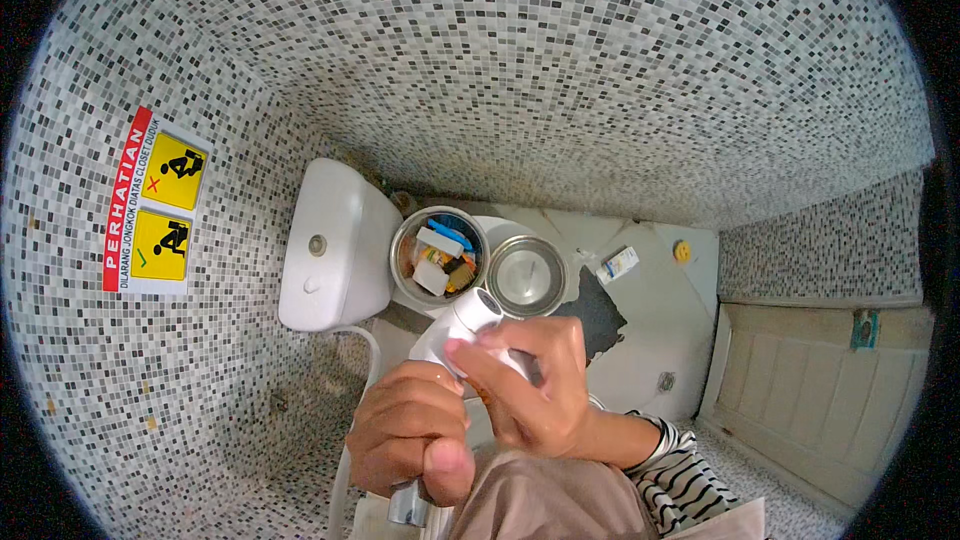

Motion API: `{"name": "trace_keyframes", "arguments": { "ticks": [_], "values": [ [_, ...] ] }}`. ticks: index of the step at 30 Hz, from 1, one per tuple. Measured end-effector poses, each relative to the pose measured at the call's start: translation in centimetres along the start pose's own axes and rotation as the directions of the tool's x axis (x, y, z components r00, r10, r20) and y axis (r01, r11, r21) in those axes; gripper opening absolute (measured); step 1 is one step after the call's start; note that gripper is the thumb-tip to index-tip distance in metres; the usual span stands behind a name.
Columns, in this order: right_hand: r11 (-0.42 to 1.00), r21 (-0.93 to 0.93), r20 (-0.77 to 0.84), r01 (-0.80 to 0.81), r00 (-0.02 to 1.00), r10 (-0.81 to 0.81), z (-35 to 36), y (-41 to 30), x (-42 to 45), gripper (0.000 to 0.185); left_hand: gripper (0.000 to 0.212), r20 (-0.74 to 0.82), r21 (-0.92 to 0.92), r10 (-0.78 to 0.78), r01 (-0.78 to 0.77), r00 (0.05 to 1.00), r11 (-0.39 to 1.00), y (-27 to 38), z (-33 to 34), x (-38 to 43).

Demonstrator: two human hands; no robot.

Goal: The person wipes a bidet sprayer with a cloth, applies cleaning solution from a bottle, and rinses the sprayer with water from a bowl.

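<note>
My left hand [412,427] is wrapped around the lower part of a white sprayer [442,337], apparently a hand-held toilet sprayer. A grey metal-looking end [407,504] sticks out below that fist. The fingers of my right hand [544,382] close around the sprayer's upper part, near its round head with a dark opening. Much of the sprayer's body is covered by both hands. Just beyond the head stand a steel bowl [529,309] with what looks like water and a steel pot [397,281] of small items.
A toilet cistern [360,255] is at the left, with a white hose [373,352] below it. A dark torn patch [596,315], a white tube [618,264], a yellow round object [681,251] and a drain [666,381] mark the floor. A door [810,390] is on the right.
</note>
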State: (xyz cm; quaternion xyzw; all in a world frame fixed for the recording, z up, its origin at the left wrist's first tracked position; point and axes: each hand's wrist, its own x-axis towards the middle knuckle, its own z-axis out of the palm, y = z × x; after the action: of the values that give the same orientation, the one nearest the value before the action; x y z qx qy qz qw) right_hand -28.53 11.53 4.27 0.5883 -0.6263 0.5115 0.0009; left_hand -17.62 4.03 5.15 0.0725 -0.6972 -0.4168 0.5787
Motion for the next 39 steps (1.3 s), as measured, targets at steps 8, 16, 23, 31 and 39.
{"name": "trace_keyframes", "arguments": {
  "ticks": [8, 16, 23, 31, 39],
  "values": [
    [0.999, -0.018, 0.011, 0.051, 0.999, -0.051, 0.9, 1.2, -1.1, 0.037, 0.021, -0.125, -0.021, -0.066, 0.064, 0.99, 0.998, -0.4, 1.2, -0.8],
    [0.975, 0.174, -0.066, -0.14, 0.986, 0.154, 1.8, 0.7, -0.9, 0.038, 0.023, -0.086, -0.009, -0.035, 0.034, 0.996, 0.999, -0.7, 0.9, -0.5],
    [0.992, 0.005, 0.021, -0.127, 0.992, 0.126, 1.2, 0.0, -0.7, 0.036, 0.025, -0.066, 0.007, -0.068, 0.068, 0.995, 0.998, -0.5, 1.1, -0.7],
    [0.943, 0.224, 0.105, -0.247, 0.968, 0.229, 2.3, 1.5, -2.8, 0.035, 0.033, -0.204, -0.018, 0.034, -0.039, 0.978, 0.999, 0.1, 1.3, 0.2],
    [0.984, 0.174, -0.118, 0.025, 0.993, -0.004, -0.1, 0.6, -1.5, 0.037, 0.033, -0.231, -0.052, 0.022, -0.035, 0.973, 0.998, 0.0, 1.6, -0.5]
  ]
}}
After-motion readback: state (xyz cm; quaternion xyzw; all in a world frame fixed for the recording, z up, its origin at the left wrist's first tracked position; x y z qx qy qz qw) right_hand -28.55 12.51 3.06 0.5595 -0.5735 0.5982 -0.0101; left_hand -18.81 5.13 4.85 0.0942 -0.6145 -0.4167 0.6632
